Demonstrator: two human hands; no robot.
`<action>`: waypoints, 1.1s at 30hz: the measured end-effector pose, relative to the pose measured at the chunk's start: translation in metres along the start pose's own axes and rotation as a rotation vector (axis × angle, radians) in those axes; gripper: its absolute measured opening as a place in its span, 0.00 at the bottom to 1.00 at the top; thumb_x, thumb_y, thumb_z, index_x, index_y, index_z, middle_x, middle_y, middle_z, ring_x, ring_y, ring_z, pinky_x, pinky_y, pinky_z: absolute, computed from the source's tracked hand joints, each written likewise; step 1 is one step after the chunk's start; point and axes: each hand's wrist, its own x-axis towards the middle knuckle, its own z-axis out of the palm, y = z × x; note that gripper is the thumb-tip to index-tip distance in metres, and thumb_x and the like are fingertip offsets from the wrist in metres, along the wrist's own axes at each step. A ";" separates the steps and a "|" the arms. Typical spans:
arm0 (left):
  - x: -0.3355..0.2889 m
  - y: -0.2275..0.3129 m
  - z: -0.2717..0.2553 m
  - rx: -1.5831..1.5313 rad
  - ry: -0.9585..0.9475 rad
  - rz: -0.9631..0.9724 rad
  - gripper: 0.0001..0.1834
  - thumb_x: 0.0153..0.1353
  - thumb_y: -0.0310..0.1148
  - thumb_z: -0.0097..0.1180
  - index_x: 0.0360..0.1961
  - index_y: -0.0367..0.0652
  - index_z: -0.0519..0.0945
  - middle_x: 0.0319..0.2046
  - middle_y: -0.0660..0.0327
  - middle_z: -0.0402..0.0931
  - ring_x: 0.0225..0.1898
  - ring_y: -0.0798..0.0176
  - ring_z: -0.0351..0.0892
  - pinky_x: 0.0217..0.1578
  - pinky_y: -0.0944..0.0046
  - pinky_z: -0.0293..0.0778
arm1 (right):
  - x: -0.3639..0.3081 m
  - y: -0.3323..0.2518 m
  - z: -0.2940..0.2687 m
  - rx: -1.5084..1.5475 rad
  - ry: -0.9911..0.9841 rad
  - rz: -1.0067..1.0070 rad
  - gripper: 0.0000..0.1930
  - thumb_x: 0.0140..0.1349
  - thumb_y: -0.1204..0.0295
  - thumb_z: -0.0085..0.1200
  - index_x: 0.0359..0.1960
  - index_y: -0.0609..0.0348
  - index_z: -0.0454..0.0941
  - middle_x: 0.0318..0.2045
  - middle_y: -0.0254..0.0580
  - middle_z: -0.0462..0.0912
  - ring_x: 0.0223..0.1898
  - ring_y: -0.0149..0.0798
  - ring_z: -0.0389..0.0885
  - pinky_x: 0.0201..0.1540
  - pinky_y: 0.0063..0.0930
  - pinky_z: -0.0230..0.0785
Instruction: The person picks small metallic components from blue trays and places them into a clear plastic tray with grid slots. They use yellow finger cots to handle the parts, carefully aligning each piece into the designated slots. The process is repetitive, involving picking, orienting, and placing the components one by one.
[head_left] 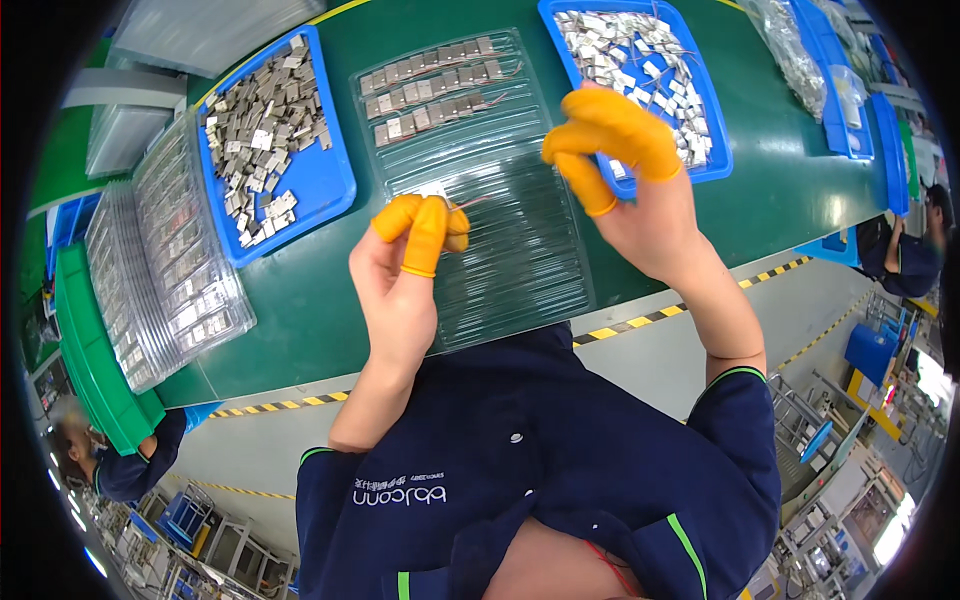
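Note:
My left hand [395,265], with yellow finger cots on its fingertips, pinches a small white rectangular part [431,188] trailing a thin reddish wire [472,203]. That hand is over the left side of a clear ribbed plastic tray [515,265], whose far end carries several rows of grey and silver wired pieces [425,92]. My right hand [630,165], also in yellow cots, is raised near the near-left corner of a blue tray [722,160] of white wired parts [690,105]. Its thumb and fingers are bent together; anything between them is hidden.
At the left lies a blue tray [325,195] of loose grey metal pieces [262,130]. Beside it leans a stack of filled clear trays [190,260], next to a green bin [90,345]. Plastic bags [790,55] lie far right. Other people [905,245] sit at both sides.

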 end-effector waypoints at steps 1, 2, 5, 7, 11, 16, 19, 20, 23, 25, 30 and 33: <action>0.000 -0.002 -0.002 0.010 -0.026 0.010 0.09 0.64 0.28 0.50 0.41 0.32 0.76 0.32 0.58 0.77 0.31 0.69 0.75 0.37 0.69 0.72 | 0.000 -0.002 0.001 0.137 0.067 0.073 0.17 0.49 0.75 0.61 0.42 0.54 0.75 0.40 0.38 0.78 0.46 0.47 0.76 0.54 0.41 0.66; 0.001 -0.004 0.002 -0.019 -0.025 -0.021 0.09 0.64 0.28 0.50 0.41 0.32 0.76 0.32 0.58 0.77 0.31 0.69 0.75 0.37 0.69 0.72 | 0.003 -0.007 0.000 0.105 0.007 0.041 0.16 0.48 0.74 0.62 0.41 0.53 0.76 0.40 0.38 0.78 0.45 0.46 0.76 0.55 0.43 0.64; 0.002 -0.006 0.017 -0.086 -0.009 -0.071 0.10 0.64 0.29 0.51 0.41 0.32 0.76 0.31 0.58 0.78 0.31 0.69 0.76 0.36 0.69 0.72 | 0.007 -0.016 0.005 0.078 -0.107 -0.054 0.12 0.45 0.72 0.64 0.34 0.52 0.80 0.40 0.36 0.78 0.46 0.40 0.75 0.62 0.50 0.54; 0.004 -0.004 0.017 -0.093 -0.042 -0.095 0.10 0.64 0.29 0.51 0.41 0.32 0.76 0.30 0.59 0.78 0.30 0.69 0.76 0.35 0.69 0.72 | 0.002 -0.015 0.011 0.078 -0.094 -0.014 0.11 0.45 0.73 0.64 0.33 0.51 0.80 0.40 0.36 0.78 0.46 0.40 0.75 0.62 0.50 0.54; 0.008 -0.007 0.011 -0.055 -0.074 -0.138 0.11 0.65 0.31 0.50 0.40 0.32 0.77 0.29 0.59 0.78 0.30 0.69 0.76 0.34 0.70 0.71 | 0.005 -0.017 0.016 0.070 -0.089 -0.011 0.09 0.46 0.73 0.62 0.31 0.51 0.78 0.42 0.36 0.77 0.44 0.40 0.75 0.62 0.49 0.54; 0.011 -0.007 0.001 0.027 -0.152 -0.279 0.15 0.67 0.35 0.47 0.42 0.33 0.78 0.23 0.63 0.77 0.27 0.74 0.74 0.31 0.75 0.69 | 0.021 0.018 0.026 -0.101 -0.074 0.036 0.06 0.51 0.72 0.59 0.31 0.52 0.77 0.48 0.38 0.74 0.50 0.43 0.70 0.64 0.47 0.51; 0.006 -0.003 -0.008 0.077 -0.224 -0.368 0.16 0.67 0.36 0.46 0.42 0.33 0.78 0.21 0.65 0.75 0.24 0.77 0.72 0.27 0.77 0.67 | 0.024 0.045 0.037 -0.300 -0.156 0.049 0.06 0.53 0.72 0.58 0.33 0.53 0.78 0.50 0.40 0.74 0.51 0.41 0.70 0.67 0.46 0.42; 0.003 -0.003 -0.011 0.089 -0.233 -0.386 0.16 0.67 0.36 0.46 0.43 0.33 0.79 0.20 0.66 0.75 0.23 0.77 0.71 0.26 0.77 0.66 | 0.024 0.048 0.039 -0.308 -0.160 0.054 0.06 0.53 0.72 0.58 0.33 0.53 0.78 0.50 0.40 0.74 0.51 0.41 0.70 0.67 0.46 0.42; -0.001 0.001 -0.024 0.085 -0.180 -0.350 0.16 0.67 0.35 0.46 0.42 0.33 0.79 0.21 0.64 0.76 0.21 0.76 0.71 0.25 0.77 0.66 | 0.024 0.052 0.042 -0.337 -0.166 0.065 0.06 0.53 0.71 0.58 0.33 0.53 0.79 0.50 0.39 0.74 0.50 0.39 0.70 0.68 0.45 0.43; -0.004 0.005 -0.026 0.081 -0.117 -0.335 0.15 0.67 0.34 0.46 0.41 0.32 0.79 0.21 0.63 0.77 0.20 0.75 0.72 0.25 0.77 0.67 | 0.022 0.054 0.045 -0.324 -0.172 0.072 0.06 0.53 0.71 0.58 0.34 0.52 0.79 0.51 0.39 0.74 0.50 0.38 0.70 0.67 0.45 0.44; -0.003 0.008 -0.033 0.117 -0.038 -0.237 0.14 0.66 0.33 0.47 0.41 0.32 0.79 0.24 0.61 0.78 0.22 0.76 0.72 0.26 0.76 0.67 | 0.023 0.055 0.041 -0.309 -0.218 0.024 0.10 0.54 0.71 0.58 0.39 0.48 0.81 0.53 0.40 0.73 0.53 0.40 0.70 0.66 0.48 0.44; 0.013 0.009 -0.055 0.215 0.091 -0.075 0.13 0.66 0.31 0.48 0.42 0.32 0.79 0.30 0.61 0.79 0.26 0.75 0.73 0.29 0.76 0.68 | 0.024 0.062 0.019 -0.360 -0.064 0.089 0.13 0.54 0.71 0.57 0.43 0.49 0.81 0.55 0.43 0.73 0.54 0.47 0.70 0.63 0.43 0.51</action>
